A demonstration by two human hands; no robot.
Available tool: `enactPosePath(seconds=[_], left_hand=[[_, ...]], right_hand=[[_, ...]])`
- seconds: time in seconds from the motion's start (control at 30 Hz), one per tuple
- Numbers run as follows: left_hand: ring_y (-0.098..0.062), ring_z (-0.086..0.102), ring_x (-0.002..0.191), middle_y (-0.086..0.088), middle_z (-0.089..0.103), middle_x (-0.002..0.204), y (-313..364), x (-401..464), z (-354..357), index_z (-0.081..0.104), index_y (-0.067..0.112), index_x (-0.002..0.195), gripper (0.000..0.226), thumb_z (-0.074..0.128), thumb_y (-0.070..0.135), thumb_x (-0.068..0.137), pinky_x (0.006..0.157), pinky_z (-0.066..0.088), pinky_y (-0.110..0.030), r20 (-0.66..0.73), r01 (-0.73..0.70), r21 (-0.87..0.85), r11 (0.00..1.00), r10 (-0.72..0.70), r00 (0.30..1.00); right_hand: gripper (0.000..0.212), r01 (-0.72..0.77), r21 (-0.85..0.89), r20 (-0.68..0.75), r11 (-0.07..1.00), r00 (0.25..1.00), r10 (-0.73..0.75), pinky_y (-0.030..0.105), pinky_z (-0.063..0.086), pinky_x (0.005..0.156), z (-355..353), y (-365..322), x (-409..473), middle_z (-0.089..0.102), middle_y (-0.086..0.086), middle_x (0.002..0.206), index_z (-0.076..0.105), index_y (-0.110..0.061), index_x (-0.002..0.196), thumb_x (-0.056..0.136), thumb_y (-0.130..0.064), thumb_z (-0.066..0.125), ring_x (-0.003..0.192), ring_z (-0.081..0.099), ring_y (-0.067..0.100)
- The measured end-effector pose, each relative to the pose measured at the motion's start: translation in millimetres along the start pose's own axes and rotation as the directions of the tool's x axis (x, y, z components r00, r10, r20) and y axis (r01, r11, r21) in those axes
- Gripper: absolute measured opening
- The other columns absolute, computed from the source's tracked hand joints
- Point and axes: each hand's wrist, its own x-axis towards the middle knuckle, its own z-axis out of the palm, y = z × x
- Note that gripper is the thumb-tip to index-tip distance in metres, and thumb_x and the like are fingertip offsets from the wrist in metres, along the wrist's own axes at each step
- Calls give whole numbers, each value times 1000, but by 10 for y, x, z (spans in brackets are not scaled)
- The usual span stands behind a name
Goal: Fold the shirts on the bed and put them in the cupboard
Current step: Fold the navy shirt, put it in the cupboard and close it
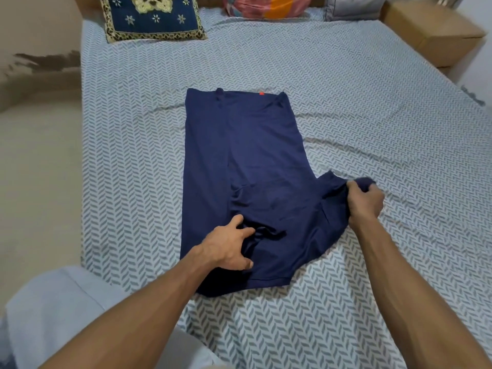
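A navy blue shirt [247, 155] lies spread lengthwise on the bed [372, 89], its left side folded inward and a small red tag at the far edge. My left hand [230, 245] presses on the near part of the shirt, fingers curled into a bunch of the cloth. My right hand [364, 201] grips the shirt's right sleeve in a fist, at the shirt's right edge. The cupboard is out of view.
The bed carries a grey-and-white chevron sheet. At its head lie a dark blue patterned cushion [151, 17], a pink and orange pillow [266, 6] and a grey pillow [351, 8]. A cardboard box [431, 33] stands far right. The floor [40, 169] runs along the left.
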Motion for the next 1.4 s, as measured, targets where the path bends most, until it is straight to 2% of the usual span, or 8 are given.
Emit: enactPosePath(seconds=[0.13, 0.23, 0.37, 0.47, 0.63, 0.83, 1.2, 1.4], left_hand=[[-19, 55, 129, 8, 48, 148, -128, -20, -52, 52, 32, 145, 65, 67, 52, 85, 107, 47, -38, -139, -37, -420, 907, -24, 990], [-19, 70, 106, -1, 72, 117, -157, -100, -134, 69, 23, 119, 28, 66, 39, 96, 88, 59, -44, -152, -37, -925, 378, -280, 948], [-28, 71, 79, -13, 75, 91, -259, -139, -279, 71, 8, 100, 54, 56, 59, 96, 79, 60, -46, 27, -81, -974, -210, -466, 884], [-26, 71, 70, -17, 72, 83, -355, -141, -190, 66, 6, 90, 30, 70, 36, 94, 65, 61, -35, 76, 10, -992, -128, -521, 850], [-27, 75, 69, -20, 71, 79, -362, -154, -88, 55, 6, 92, 7, 58, 0, 95, 60, 62, -34, 90, 43, -995, -95, -567, 819], [-23, 71, 59, -18, 73, 73, -310, -240, -213, 50, 10, 87, 17, 56, -6, 89, 52, 55, -28, -10, -42, -998, -51, -512, 859], [-29, 65, 57, -17, 66, 61, -453, -567, 28, 43, 12, 71, 27, 51, -13, 76, 42, 36, -22, -3, 84, -981, 175, -443, 897], [-21, 59, 48, -3, 68, 71, -584, -414, 17, 61, 16, 83, 38, 83, 48, 78, 38, 31, -22, 16, 110, -981, 159, -501, 866]], right_hand=[[21, 445, -129, 137, 886, 893, -429, 37, 48, 78, 251, -349, -768, 67, 6, 83, 58, -14, 88, 89, -33, 66, 79, 62, 27], [23, 712, -139, 318, 689, 691, -650, 40, 42, 66, 570, -386, -1379, 62, 13, 75, 52, -14, 86, 92, -29, 68, 69, 57, 32], [10, 907, 61, 697, 416, 260, -669, 41, 51, 77, 868, -88, -1944, 64, -1, 92, 55, -21, 94, 92, -29, 59, 84, 60, 23], [32, 932, 132, 816, 337, 91, -571, 36, 51, 93, 815, 246, -1971, 63, -6, 121, 58, -22, 119, 89, -35, 62, 108, 58, 18], [66, 983, -82, 795, 162, 163, -584, 42, 45, 99, 498, 568, -1628, 51, 4, 142, 54, -19, 133, 71, -36, 69, 129, 49, 24], [57, 933, -275, 693, 230, 358, -626, 41, 47, 73, 199, 696, -1228, 58, 1, 101, 61, -21, 110, 53, -16, 61, 92, 58, 33], [40, 939, -283, 795, 196, 344, -499, 36, 44, 65, 63, 739, -1159, 53, -7, 81, 59, -24, 88, 53, -40, 50, 79, 55, 26], [46, 905, -257, 720, 339, 414, -557, 42, 51, 82, 494, 302, -1379, 61, -2, 100, 62, -26, 110, 76, -57, 58, 95, 57, 25]])
